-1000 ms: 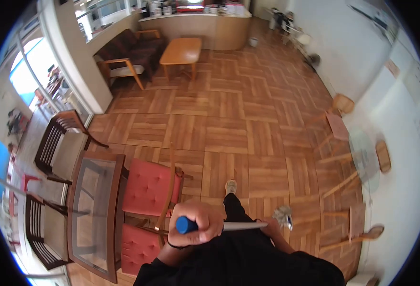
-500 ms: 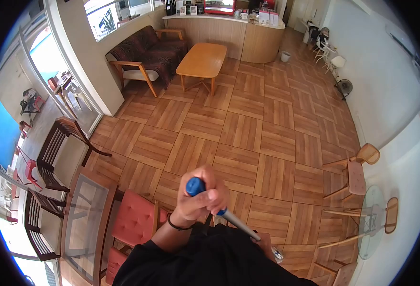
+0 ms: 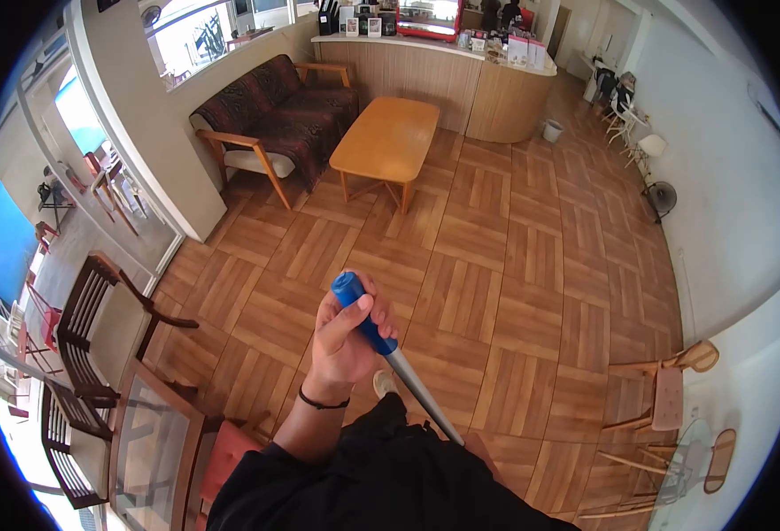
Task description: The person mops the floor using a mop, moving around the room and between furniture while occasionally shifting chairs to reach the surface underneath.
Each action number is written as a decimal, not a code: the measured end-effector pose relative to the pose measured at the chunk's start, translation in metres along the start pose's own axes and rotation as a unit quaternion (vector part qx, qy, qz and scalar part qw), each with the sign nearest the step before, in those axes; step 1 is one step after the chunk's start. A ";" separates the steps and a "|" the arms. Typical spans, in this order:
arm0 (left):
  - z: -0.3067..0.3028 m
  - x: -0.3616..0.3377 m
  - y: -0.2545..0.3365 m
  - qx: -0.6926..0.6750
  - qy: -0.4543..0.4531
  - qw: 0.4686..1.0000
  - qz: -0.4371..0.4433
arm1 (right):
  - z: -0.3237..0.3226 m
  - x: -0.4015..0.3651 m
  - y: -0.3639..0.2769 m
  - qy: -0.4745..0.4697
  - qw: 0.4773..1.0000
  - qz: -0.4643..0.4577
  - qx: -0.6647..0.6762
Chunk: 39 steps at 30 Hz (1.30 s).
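My left hand (image 3: pixel 341 341), with a dark band at its wrist, is wrapped around the blue grip (image 3: pixel 346 288) at the top of a grey metal pole (image 3: pixel 421 389). The pole slants down to the right, across the front of my black shirt. Lower on the shaft, part of my right hand (image 3: pixel 481 453) shows, closed around it; most of this hand is hidden by the shirt. The pole's far end is out of sight, so its kind cannot be told. A light shoe (image 3: pixel 385 383) stands on the wood-patterned floor (image 3: pixel 447 296) just beyond the left hand.
Ahead stand a wooden coffee table (image 3: pixel 390 142), a sofa (image 3: pixel 275 115) and a counter (image 3: pixel 509 102). Dark wooden chairs (image 3: pixel 107 319) and a glass-topped table (image 3: pixel 155 442) line the left. At right are a pink-seated chair (image 3: pixel 669 398), a round glass table (image 3: pixel 695 456) and a floor fan (image 3: pixel 660 200).
The pole's top has tipped away from me and to the left, exposing more of the blue grip. My left hand has moved slightly left with it. A shoe has come forward into clearer view.
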<state>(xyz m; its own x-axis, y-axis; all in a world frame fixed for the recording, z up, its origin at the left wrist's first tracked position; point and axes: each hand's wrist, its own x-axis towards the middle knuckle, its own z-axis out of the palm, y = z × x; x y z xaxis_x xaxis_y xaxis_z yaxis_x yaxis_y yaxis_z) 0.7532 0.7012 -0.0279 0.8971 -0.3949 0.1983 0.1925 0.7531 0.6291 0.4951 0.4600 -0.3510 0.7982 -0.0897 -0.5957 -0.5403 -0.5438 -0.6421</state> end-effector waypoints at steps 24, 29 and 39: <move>-0.036 0.416 0.312 0.407 -0.208 0.863 0.214 | -0.220 0.485 -0.319 -0.164 0.926 -0.337 -0.054; -0.044 0.467 0.347 0.474 -0.083 0.837 0.261 | -0.249 0.557 -0.437 -0.239 0.873 -0.420 -0.069; -0.124 0.477 0.366 0.455 0.087 0.808 0.365 | -0.202 0.622 -0.644 -0.326 0.748 -0.564 -0.127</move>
<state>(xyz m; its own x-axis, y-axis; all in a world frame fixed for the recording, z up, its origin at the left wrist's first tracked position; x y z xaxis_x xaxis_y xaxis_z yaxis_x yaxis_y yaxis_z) 1.3014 0.8539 0.2041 0.6975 0.1182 0.7068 -0.7134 0.0217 0.7004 1.3929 0.5863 -0.2104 0.3639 0.9266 0.0949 0.5130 -0.1143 -0.8508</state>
